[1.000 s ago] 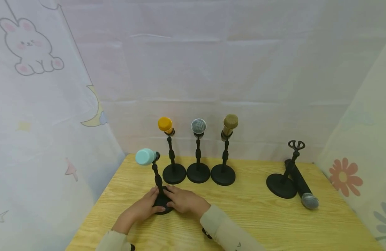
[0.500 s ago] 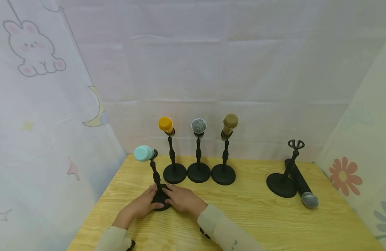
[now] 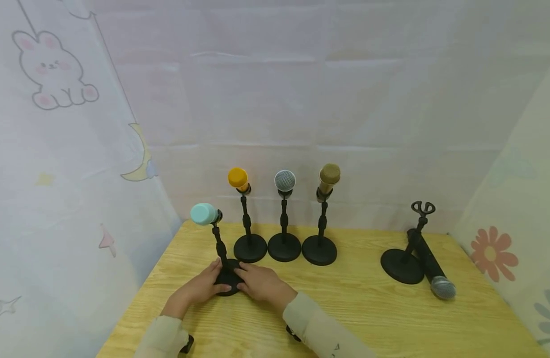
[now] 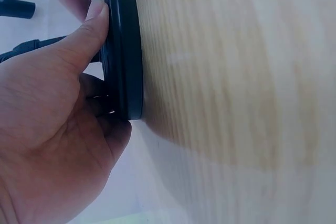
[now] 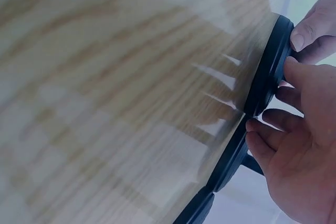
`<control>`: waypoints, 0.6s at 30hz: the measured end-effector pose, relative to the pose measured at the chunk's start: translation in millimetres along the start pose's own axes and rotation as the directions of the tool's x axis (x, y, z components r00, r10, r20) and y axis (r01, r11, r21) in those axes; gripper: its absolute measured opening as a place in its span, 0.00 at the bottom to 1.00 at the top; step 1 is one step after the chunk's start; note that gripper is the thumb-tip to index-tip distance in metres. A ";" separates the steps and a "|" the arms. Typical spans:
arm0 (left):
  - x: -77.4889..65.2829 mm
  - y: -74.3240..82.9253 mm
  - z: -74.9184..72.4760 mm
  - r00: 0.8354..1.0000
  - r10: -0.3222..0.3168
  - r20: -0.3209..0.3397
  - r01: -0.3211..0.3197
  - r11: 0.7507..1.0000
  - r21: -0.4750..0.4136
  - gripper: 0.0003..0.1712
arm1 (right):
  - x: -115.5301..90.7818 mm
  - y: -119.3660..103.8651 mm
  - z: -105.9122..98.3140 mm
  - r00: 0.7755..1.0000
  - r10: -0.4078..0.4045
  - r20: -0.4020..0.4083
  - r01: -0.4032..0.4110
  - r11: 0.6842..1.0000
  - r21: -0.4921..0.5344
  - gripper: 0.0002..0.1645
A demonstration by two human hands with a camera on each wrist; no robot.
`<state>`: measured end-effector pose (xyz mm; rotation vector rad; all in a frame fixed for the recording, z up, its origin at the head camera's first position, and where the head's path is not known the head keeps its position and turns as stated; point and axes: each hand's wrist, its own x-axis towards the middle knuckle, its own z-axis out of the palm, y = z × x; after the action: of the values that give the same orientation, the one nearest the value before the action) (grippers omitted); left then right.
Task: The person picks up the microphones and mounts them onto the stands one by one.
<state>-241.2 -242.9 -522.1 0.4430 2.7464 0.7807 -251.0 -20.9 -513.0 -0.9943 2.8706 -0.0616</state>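
A turquoise microphone (image 3: 203, 214) sits in the clip of a black desk microphone stand (image 3: 220, 248) at the left of the table. My left hand (image 3: 198, 287) grips the stand's round base (image 4: 128, 51) from the left, thumb on the near part. From the right, my right hand (image 3: 262, 283) holds the same base, with its fingers spread along the edge in the right wrist view. Just behind stand three more stands in a row, bearing an orange microphone (image 3: 238, 179), a silver-headed microphone (image 3: 285, 181) and a gold microphone (image 3: 330, 175).
Towards the right of the wooden table (image 3: 368, 318) is a stand with a bare clip (image 3: 423, 208). Beside its base lies a black microphone (image 3: 443, 287) with a silver head. A pale curtain (image 3: 257, 99) hangs close behind the table.
Both hands have slid the turquoise microphone's stand a little away from me and to the left, towards the row behind. The other stands keep their places.
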 end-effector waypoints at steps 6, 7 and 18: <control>5.9 -4.4 -5.0 1.000 -0.017 0.010 0.017 1.000 0.011 0.52 | -4.9 6.6 -2.9 1.000 -0.015 -0.001 0.015 0.999 0.047 0.30; 6.6 -5.0 -6.1 1.000 -0.019 0.013 0.019 1.000 0.008 0.52 | -6.0 8.1 -3.3 1.000 -0.018 -0.006 0.018 0.998 0.052 0.29; 9.5 -15.0 -17.5 0.999 -0.038 0.027 0.039 0.999 -0.008 0.53 | -24.5 33.8 -1.0 0.993 -0.085 -0.085 0.087 0.996 0.018 0.22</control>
<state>-258.9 -259.9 -517.3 0.3947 2.7170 0.7713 -252.7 20.7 -512.4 -1.1375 2.8939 -0.1443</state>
